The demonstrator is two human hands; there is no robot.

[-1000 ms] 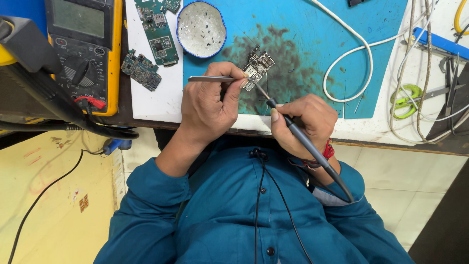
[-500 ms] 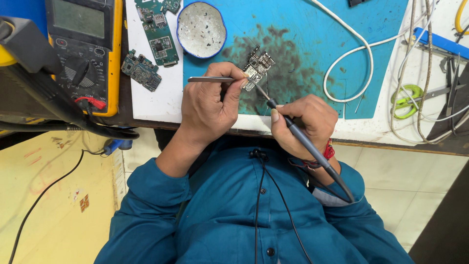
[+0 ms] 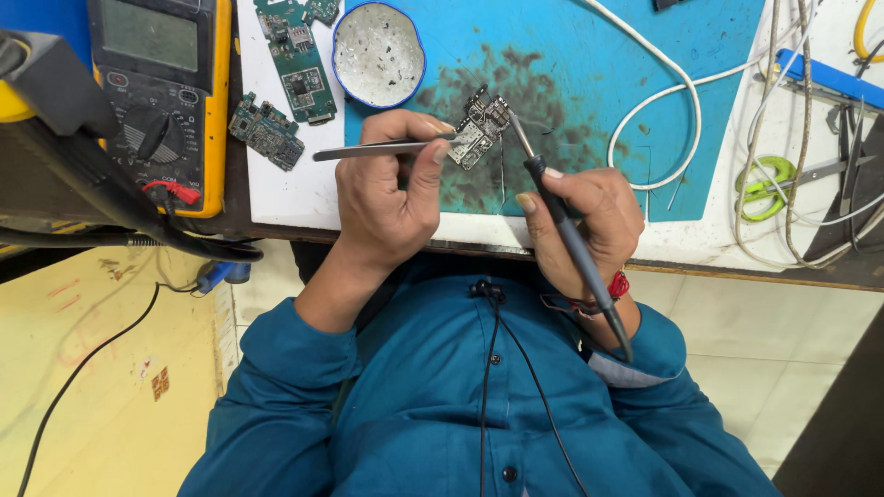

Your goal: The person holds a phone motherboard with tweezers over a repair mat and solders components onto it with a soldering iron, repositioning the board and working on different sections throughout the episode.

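My left hand (image 3: 387, 193) pinches metal tweezers (image 3: 368, 150) whose tips grip a small silver circuit board (image 3: 479, 132) held just above the blue work mat (image 3: 589, 83). In my right hand (image 3: 589, 216) is a dark soldering iron (image 3: 566, 230), held like a pen, its thin tip touching the board's right edge. Both hands hover over the dark, stained patch of the mat near the table's front edge.
A round white dish (image 3: 378, 53) with residue sits behind the board. Green circuit boards (image 3: 295, 55) lie on white paper at left, beside a yellow multimeter (image 3: 161, 92). White cable (image 3: 663, 110) loops right; green-handled scissors (image 3: 769, 184) and wires lie far right.
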